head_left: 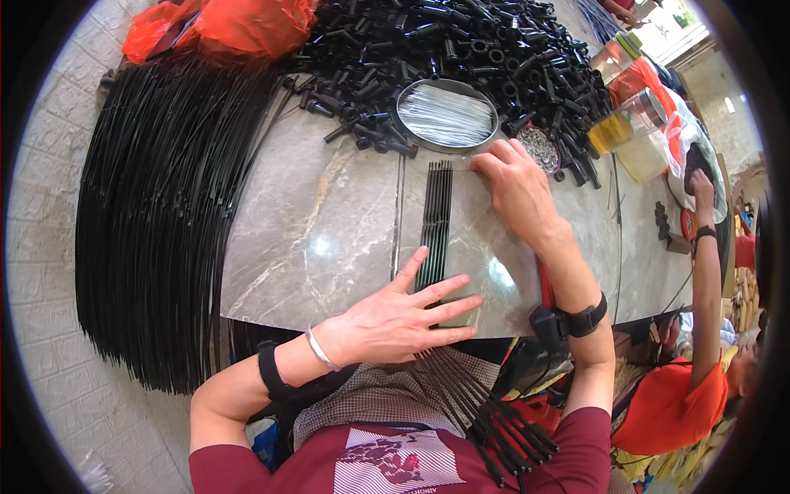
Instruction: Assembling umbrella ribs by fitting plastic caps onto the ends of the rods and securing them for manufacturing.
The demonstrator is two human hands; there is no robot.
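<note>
Several thin black rods [436,216] lie side by side on your marble table [313,230]. Your left hand [403,317] presses flat, fingers spread, pinning their near ends; your right hand [514,185], open, squares the far ends.

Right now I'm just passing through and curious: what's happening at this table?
A person presses a row of thin black rods flat on a marble table, left hand spread over the near end, right hand at the far end. A pile of black tubes and a big rod bundle lie nearby.
</note>
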